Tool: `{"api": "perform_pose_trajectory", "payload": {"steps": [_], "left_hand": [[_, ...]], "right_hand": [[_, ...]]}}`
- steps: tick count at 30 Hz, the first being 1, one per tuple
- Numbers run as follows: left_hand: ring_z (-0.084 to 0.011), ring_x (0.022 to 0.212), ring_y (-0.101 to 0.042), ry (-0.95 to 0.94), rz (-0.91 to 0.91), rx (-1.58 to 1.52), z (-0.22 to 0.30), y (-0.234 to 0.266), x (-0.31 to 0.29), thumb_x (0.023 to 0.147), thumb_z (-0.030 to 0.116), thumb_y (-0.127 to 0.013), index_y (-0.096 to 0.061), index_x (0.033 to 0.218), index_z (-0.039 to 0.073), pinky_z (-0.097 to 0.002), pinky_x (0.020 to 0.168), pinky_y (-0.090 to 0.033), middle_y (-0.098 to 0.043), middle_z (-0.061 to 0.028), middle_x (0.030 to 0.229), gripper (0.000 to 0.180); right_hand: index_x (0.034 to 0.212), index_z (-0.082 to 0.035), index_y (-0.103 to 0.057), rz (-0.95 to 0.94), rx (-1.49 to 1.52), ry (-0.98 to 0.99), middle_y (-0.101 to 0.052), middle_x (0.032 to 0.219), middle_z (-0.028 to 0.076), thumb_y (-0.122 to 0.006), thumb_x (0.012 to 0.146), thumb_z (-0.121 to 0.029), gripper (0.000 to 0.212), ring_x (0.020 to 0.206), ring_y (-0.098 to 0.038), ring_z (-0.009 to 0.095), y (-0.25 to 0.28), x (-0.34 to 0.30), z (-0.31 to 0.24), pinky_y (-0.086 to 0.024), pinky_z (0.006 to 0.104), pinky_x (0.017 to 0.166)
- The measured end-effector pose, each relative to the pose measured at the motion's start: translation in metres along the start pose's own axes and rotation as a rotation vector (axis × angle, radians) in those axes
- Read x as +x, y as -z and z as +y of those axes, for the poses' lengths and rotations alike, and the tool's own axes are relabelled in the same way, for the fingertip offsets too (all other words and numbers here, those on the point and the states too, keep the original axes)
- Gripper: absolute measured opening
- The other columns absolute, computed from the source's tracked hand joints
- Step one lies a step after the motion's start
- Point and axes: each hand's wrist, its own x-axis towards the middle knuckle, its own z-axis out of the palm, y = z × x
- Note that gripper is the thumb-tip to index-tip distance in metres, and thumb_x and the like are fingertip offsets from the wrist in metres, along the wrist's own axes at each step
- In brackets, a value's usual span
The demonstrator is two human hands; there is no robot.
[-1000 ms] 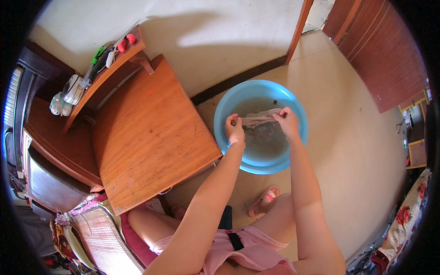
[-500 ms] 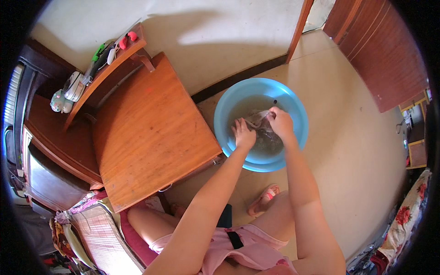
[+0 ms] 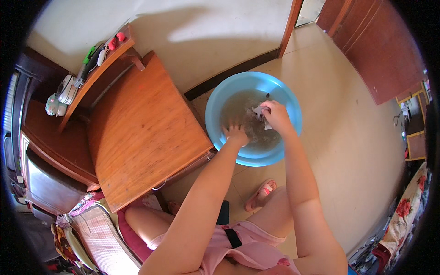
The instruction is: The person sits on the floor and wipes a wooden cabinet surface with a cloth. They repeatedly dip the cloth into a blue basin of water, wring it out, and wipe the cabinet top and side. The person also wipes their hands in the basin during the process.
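Note:
A light-blue basin point(image 3: 261, 160) of murky water point(image 3: 263, 140) stands on the floor in front of me. My right hand point(image 3: 276, 116) pinches a wet, pale piece of cloth point(image 3: 258, 111) at the water's surface, near the basin's far right. Part of that cloth hangs below my fingers into the water. On the basin's near left, my left hand point(image 3: 236, 134) is spread with its fingers dipped in the water, holding nothing I can see. A small dark round thing point(image 3: 268, 96) shows at the water's far edge.
A wooden desk point(image 3: 146, 123) with a raised shelf point(image 3: 98, 68) stands close by on the left. Behind the basin is a pale wall point(image 3: 211, 41). A brown door point(image 3: 376, 50) stands at the far right. My sandalled foot point(image 3: 261, 195) is near the basin.
My left hand has let go of the cloth and moved down and left into the water, fingers spreading. My right hand keeps the cloth, now bunched up. The view has shifted slightly.

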Motion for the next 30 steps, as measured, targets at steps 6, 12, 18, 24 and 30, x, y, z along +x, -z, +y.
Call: {"api": "perform_pose_trajectory", "payload": {"steps": [6,12,18,24,30], "left_hand": [[-0.0348,0.137,-0.033,-0.040,0.009,0.073,0.006,0.054,-0.035,0.088,0.039,-0.063,-0.032,0.148,0.022,-0.0511,0.105,-0.037,-0.036,-0.0101,0.150,0.070],[-0.0354,0.118,-0.054,-0.265,0.800,-0.420,0.008,0.076,-0.045,0.089,0.015,-0.058,-0.052,0.133,0.012,-0.0431,0.102,-0.042,-0.058,-0.0145,0.127,0.045],[-0.0353,0.125,-0.050,-0.574,0.792,-0.825,0.016,0.086,-0.032,0.083,-0.003,-0.044,-0.053,0.132,0.008,-0.0400,0.107,-0.039,-0.057,-0.0198,0.129,0.051],[-0.0267,0.138,-0.036,-0.567,0.268,-1.971,0.010,0.086,-0.040,0.098,0.035,-0.039,-0.026,0.149,0.008,-0.0413,0.116,-0.021,-0.038,-0.0142,0.149,0.058],[-0.0360,0.139,-0.032,-0.834,0.043,-2.403,0.009,0.087,-0.054,0.095,0.056,-0.040,-0.029,0.148,0.023,-0.0472,0.115,-0.025,-0.032,-0.0148,0.152,0.063]], "right_hand": [[0.091,-0.008,-0.069,0.102,0.043,0.026,-0.062,0.085,0.011,-0.067,0.081,-0.010,0.010,0.080,-0.065,0.028,0.011,0.002,-0.010,-0.052,0.0368,0.073],[0.095,-0.007,-0.067,0.170,0.274,0.160,-0.064,0.091,0.010,-0.063,0.086,-0.009,0.010,0.081,-0.064,0.025,0.040,0.008,-0.061,-0.052,0.0350,0.072],[0.100,-0.009,-0.063,0.162,0.060,0.240,-0.065,0.090,0.010,-0.058,0.090,-0.013,0.012,0.083,-0.059,0.029,0.041,0.004,-0.057,-0.048,0.0386,0.074],[0.099,-0.009,-0.061,0.136,0.271,0.120,-0.065,0.083,0.009,-0.060,0.090,-0.015,0.011,0.075,-0.062,0.025,0.046,0.006,-0.036,-0.049,0.0378,0.069],[0.101,-0.007,-0.055,-0.207,0.137,0.004,-0.067,0.078,0.010,-0.071,0.079,-0.025,0.033,0.072,-0.065,0.026,0.041,-0.005,-0.027,-0.049,0.0384,0.065]]}}
